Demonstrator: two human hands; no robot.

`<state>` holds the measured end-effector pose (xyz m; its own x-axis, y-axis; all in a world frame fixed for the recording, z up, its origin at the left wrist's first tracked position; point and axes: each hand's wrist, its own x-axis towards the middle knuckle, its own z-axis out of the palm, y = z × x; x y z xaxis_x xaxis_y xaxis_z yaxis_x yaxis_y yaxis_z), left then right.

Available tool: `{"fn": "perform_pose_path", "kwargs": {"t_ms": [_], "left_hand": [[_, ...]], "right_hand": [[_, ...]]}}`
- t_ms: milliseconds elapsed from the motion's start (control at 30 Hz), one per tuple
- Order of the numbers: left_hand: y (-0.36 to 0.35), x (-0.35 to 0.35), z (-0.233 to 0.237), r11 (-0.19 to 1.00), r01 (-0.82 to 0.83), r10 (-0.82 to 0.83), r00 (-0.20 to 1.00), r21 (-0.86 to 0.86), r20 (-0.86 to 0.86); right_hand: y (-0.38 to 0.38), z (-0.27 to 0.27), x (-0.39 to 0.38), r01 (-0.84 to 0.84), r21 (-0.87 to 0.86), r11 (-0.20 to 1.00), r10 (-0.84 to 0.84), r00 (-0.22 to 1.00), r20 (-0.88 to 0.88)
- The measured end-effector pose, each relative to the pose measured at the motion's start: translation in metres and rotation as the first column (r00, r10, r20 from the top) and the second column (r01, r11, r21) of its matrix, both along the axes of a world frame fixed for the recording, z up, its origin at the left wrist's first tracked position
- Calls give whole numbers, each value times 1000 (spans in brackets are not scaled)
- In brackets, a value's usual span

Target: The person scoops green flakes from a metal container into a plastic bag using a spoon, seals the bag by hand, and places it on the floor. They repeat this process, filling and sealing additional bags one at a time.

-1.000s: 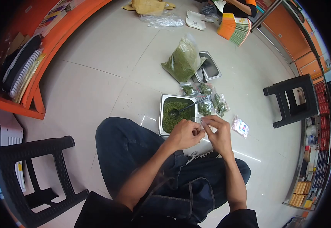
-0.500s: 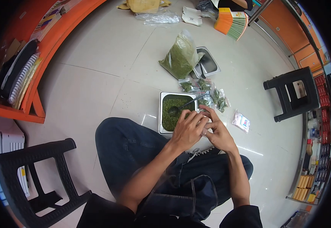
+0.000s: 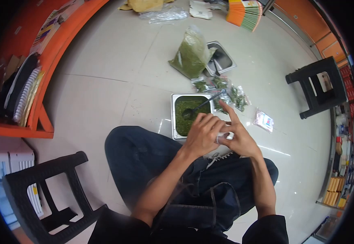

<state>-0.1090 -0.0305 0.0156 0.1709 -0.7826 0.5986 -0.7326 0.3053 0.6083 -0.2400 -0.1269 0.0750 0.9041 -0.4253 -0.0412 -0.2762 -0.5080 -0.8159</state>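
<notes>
My left hand [image 3: 203,134] and my right hand [image 3: 242,136] meet just past the right front corner of a metal container [image 3: 173,122] of chopped green herbs. Both pinch a small, clear-whitish item between them, mostly hidden by the fingers; it may be a plastic bag. My right index finger points up and away. A black spoon [image 3: 202,105] rests in the herbs, its handle leaning over the container's right rim. Beyond the handle lie several small clear bags of greens [image 3: 238,97].
A large bag of green herbs [image 3: 190,57] stands by an empty metal pan [image 3: 225,57]. A packet of small bags [image 3: 264,120] lies to the right. Black stools stand at left [image 3: 47,166] and right [image 3: 321,87]; an orange shelf [image 3: 59,49] is at left.
The view has shifted slightly. My right index finger has straightened upward, while both hands stay together around the small item.
</notes>
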Motion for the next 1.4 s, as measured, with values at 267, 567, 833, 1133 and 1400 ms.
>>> {"fn": "perform_pose_path", "kwargs": {"t_ms": [267, 567, 833, 1133, 1400], "left_hand": [[-1, -2, -3, 997, -30, 34, 998, -65, 53], [4, 5, 2, 1000, -10, 10, 996, -1, 92], [2, -5, -1, 998, -38, 41, 997, -43, 66], [1, 9, -1, 995, -64, 65, 998, 72, -14], [11, 90, -37, 800, -458, 552, 311, 387, -774]], "right_hand": [[10, -18, 2, 82, 129, 988, -78, 996, -38], [2, -2, 0, 62, 111, 992, -57, 997, -45], [15, -18, 6, 160, 147, 976, -169, 984, 51], [1, -10, 9, 105, 100, 989, -113, 990, 78], [-66, -50, 49, 186, -569, 801, -138, 982, 126]]}}
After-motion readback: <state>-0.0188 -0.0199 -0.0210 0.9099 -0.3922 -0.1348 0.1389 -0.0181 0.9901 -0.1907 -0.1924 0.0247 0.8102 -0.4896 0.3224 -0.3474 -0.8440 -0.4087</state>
